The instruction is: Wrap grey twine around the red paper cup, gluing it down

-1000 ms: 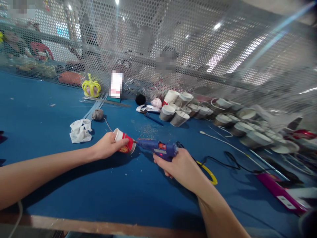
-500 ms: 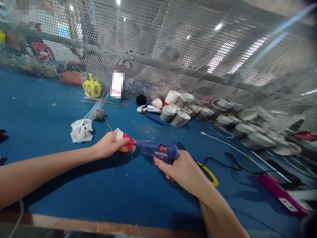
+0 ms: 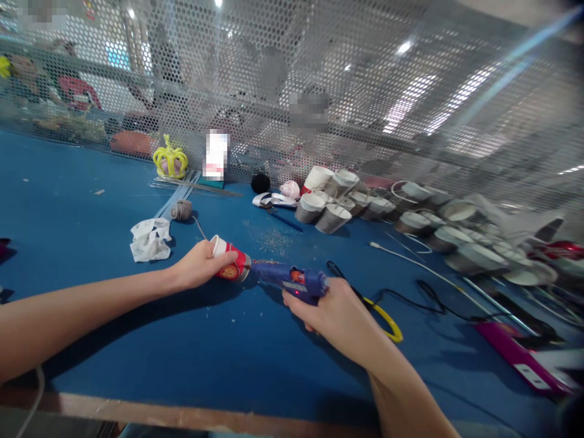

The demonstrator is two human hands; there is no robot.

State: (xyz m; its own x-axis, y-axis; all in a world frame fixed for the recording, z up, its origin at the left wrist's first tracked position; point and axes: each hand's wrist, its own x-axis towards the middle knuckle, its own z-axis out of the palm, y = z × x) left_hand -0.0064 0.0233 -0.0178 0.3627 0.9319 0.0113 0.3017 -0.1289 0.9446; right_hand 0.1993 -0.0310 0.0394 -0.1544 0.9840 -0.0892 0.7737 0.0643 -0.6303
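Seen from the head, with the clock face set on the cup, the left hand (image 3: 197, 266) has its fingers wrapped on the red and white cup (image 3: 229, 266), which tips over so its mouth points to 9 o'clock and its bottom to 3. The right hand (image 3: 332, 307) grips the glue gun (image 3: 285, 275) at 3 o'clock, with the tip right by the cup's bottom; I can't tell if they touch. A red light glows on the gun's side, so the tip may be hot, and a slip could burn the left fingers. Too hard a squeeze might dent the cup or make a blob. The yarn (image 3: 181, 210), near 10 o'clock, has a strand going to the cup, so a tug could roll it. The black cord (image 3: 431, 298) at 3 o'clock might catch on the yellow loop (image 3: 387, 322) if the right hand pulls back fast. The front edge of the table (image 3: 255, 371) is down at 6 o'clock, well apart from the cup, with good room on that side. The piled cups (image 3: 333, 218) at 2 o'clock make that way tight, and a mesh wall (image 3: 260, 91) blocks 12.
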